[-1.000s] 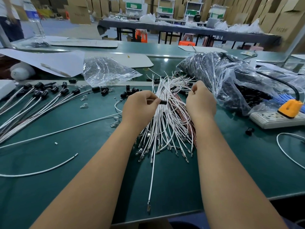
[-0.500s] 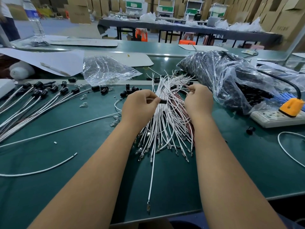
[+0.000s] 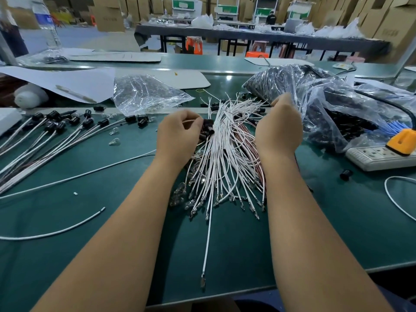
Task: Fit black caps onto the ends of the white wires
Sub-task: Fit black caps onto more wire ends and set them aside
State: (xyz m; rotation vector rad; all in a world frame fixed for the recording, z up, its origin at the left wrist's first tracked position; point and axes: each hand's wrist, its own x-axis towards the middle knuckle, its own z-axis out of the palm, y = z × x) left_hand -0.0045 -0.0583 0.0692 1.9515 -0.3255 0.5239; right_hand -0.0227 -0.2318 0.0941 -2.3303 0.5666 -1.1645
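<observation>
Capping: a black cap [image 3: 208, 127] is pinched at the fingertips of the left hand [image 3: 177, 137], together with what looks like a white wire end; whether the end is already seated cannot be told.
Left hand: fingers curled round the cap, held just above the loose white wires [image 3: 225, 158], which fan out across the surface [image 3: 315, 221] between both hands.
Right hand: the right hand [image 3: 279, 129] is curled, fingertips hidden on its far side; a wire tip appears to be pinched there, at the far end of the bundle, but the grip cannot be confirmed.
Cap supply: a clear bag of caps [image 3: 326, 104] lies just beyond and to the right of the right hand; a few loose caps are scattered just past the left hand.
Finished lot: capped wires [image 3: 51, 136] are laid well to the left of the left hand.
Alignment: the wire should be held close to its tip so it cannot buckle, and fed straight along the cap's bore.
Seating: a firm push until the cap stops is advised, then a light tug as a check.
Risk: neighbouring wires may be dragged up with the picked one; one strand should be separated before pushing.
Placement: the done piece is best laid with the capped lot, cap ends matched.
</observation>
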